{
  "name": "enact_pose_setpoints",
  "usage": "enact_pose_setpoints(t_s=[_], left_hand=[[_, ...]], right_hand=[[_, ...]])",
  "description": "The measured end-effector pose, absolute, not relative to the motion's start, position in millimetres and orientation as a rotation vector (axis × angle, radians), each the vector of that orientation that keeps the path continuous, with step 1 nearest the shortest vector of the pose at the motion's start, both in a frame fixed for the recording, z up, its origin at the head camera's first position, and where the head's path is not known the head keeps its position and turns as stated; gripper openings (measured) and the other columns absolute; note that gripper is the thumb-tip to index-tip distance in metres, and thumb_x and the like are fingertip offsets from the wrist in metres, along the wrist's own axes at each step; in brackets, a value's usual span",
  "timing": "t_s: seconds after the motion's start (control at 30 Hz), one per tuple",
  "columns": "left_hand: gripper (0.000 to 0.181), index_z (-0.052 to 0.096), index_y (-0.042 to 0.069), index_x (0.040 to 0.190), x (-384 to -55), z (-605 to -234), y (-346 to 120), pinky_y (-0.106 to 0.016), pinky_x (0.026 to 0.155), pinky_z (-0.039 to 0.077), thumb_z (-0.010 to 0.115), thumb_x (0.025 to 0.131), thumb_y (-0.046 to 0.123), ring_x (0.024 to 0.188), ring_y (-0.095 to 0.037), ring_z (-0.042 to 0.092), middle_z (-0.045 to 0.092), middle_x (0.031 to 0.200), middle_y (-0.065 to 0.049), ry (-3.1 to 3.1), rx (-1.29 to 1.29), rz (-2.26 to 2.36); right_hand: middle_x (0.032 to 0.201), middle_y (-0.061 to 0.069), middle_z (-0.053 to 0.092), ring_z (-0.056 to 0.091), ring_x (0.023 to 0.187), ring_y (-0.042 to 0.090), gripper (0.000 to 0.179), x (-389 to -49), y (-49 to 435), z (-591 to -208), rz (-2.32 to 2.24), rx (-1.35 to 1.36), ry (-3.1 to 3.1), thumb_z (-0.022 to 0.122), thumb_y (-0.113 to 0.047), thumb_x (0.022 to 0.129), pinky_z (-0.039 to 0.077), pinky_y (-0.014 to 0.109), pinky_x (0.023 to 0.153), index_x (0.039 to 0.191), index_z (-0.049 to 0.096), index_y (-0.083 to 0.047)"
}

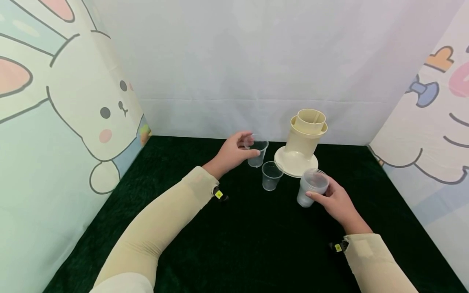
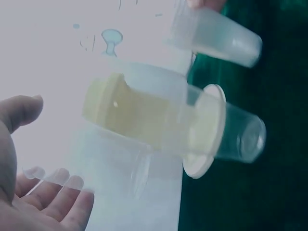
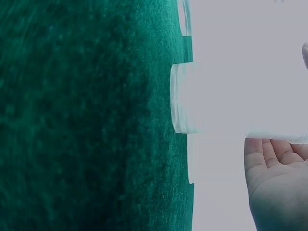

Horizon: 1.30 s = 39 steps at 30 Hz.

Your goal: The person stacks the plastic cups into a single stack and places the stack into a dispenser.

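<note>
My left hand [image 1: 231, 151] is around a clear plastic cup [image 1: 258, 160] at the back of the table. In the left wrist view its fingers [image 2: 72, 204] lie behind the cup's rim, while the thumb stands well apart from them. A second clear cup [image 1: 271, 182] stands upright a little nearer me. My right hand [image 1: 338, 202] grips a stack of nested clear plastic cups [image 1: 307, 196] by its side, thumb in front and fingers behind. Washed-out light hides much of that stack in the right wrist view.
Behind the cups stands a cream cylindrical holder [image 1: 302, 144] with ring-shaped tops on a round base [image 1: 287, 160]. Dark green cloth [image 1: 234, 244] covers the table. A white curtain [image 1: 220, 73] hangs at the back, with cartoon-printed panels at both sides.
</note>
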<state>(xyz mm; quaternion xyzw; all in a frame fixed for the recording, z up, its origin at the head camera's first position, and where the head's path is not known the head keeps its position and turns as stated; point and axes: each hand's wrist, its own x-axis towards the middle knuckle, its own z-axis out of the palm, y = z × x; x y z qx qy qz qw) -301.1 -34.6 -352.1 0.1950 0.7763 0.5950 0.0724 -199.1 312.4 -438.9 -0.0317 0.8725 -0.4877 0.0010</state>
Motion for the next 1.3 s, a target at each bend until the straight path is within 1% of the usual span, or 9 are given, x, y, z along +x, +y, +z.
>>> enact_pose_setpoints(t_s=[0.23, 0.4, 0.57, 0.63, 0.8, 0.93, 1.1, 1.17, 1.3], left_hand=[[0.074, 0.046, 0.019, 0.154, -291, -336, -11, -0.04, 0.105, 0.049, 0.082, 0.091, 0.034, 0.133, -0.024, 0.053, 0.057, 0.143, -0.001, 2.286, 0.67, 1.797], [0.072, 0.047, 0.017, 0.153, -283, -327, 9, -0.034, 0.103, 0.05, 0.082, 0.091, 0.033, 0.129, -0.019, 0.056, 0.058, 0.139, 0.001, 2.262, 0.725, 1.803], [0.072, 0.047, 0.018, 0.153, -276, -319, 30, -0.031, 0.101, 0.05, 0.082, 0.091, 0.035, 0.123, -0.012, 0.057, 0.058, 0.139, 0.001, 2.232, 0.78, 1.797], [0.073, 0.048, 0.019, 0.152, -274, -315, 37, -0.03, 0.1, 0.051, 0.082, 0.09, 0.036, 0.122, -0.011, 0.058, 0.059, 0.138, 0.002, 2.22, 0.798, 1.791], [0.073, 0.048, 0.016, 0.152, -266, -305, 51, -0.027, 0.098, 0.051, 0.082, 0.09, 0.034, 0.124, -0.013, 0.059, 0.061, 0.136, 0.003, 2.186, 0.864, 1.782], [0.074, 0.048, 0.013, 0.152, -260, -297, 60, -0.023, 0.097, 0.05, 0.083, 0.09, 0.031, 0.125, -0.015, 0.059, 0.062, 0.137, 0.001, 2.167, 0.915, 1.782], [0.074, 0.048, 0.012, 0.152, -252, -291, 74, -0.019, 0.095, 0.05, 0.083, 0.09, 0.029, 0.12, -0.006, 0.058, 0.062, 0.134, 0.003, 2.155, 0.97, 1.76], [0.073, 0.049, 0.014, 0.152, -250, -290, 80, -0.018, 0.095, 0.05, 0.084, 0.089, 0.029, 0.119, -0.003, 0.058, 0.062, 0.133, 0.005, 2.141, 0.975, 1.751], [0.072, 0.05, 0.013, 0.151, -246, -294, 93, -0.017, 0.094, 0.05, 0.084, 0.089, 0.028, 0.118, -0.003, 0.058, 0.062, 0.128, 0.008, 2.136, 0.993, 1.729]], right_hand=[[0.151, 0.019, 0.047, 0.05, 0.132, 0.037, 0.09, -198, 312, -439, -1.541, -0.082, 2.731, 0.075, -0.048, 0.094, 0.043, 0.06, 0.107, 0.162, 0.03, -0.011], [0.151, 0.019, 0.047, 0.05, 0.132, 0.038, 0.09, -197, 314, -439, -1.542, -0.066, 2.731, 0.075, -0.049, 0.094, 0.043, 0.061, 0.107, 0.162, 0.03, -0.012], [0.152, 0.02, 0.046, 0.05, 0.133, 0.039, 0.089, -196, 315, -439, -1.552, -0.069, 2.718, 0.074, -0.048, 0.095, 0.043, 0.062, 0.107, 0.163, 0.029, -0.013], [0.151, 0.019, 0.047, 0.051, 0.132, 0.037, 0.088, -195, 315, -439, -1.548, -0.081, 2.727, 0.074, -0.047, 0.095, 0.045, 0.057, 0.106, 0.162, 0.029, -0.013], [0.148, 0.017, 0.049, 0.053, 0.129, 0.033, 0.085, -195, 313, -437, -1.533, -0.11, 2.747, 0.074, -0.047, 0.096, 0.05, 0.037, 0.099, 0.161, 0.032, -0.013], [0.147, 0.016, 0.051, 0.054, 0.127, 0.032, 0.085, -197, 310, -434, -1.529, -0.123, 2.744, 0.074, -0.048, 0.095, 0.05, 0.037, 0.099, 0.16, 0.034, -0.012], [0.146, 0.015, 0.052, 0.054, 0.127, 0.031, 0.082, -197, 311, -435, -1.522, -0.134, 2.746, 0.073, -0.048, 0.096, 0.049, 0.03, 0.097, 0.16, 0.035, -0.012], [0.147, 0.015, 0.052, 0.054, 0.127, 0.031, 0.082, -197, 312, -436, -1.52, -0.14, 2.748, 0.073, -0.048, 0.096, 0.049, 0.032, 0.098, 0.16, 0.035, -0.013], [0.149, 0.017, 0.05, 0.053, 0.129, 0.035, 0.083, -194, 314, -435, -1.533, -0.129, 2.733, 0.073, -0.049, 0.096, 0.047, 0.054, 0.104, 0.161, 0.033, -0.015]])
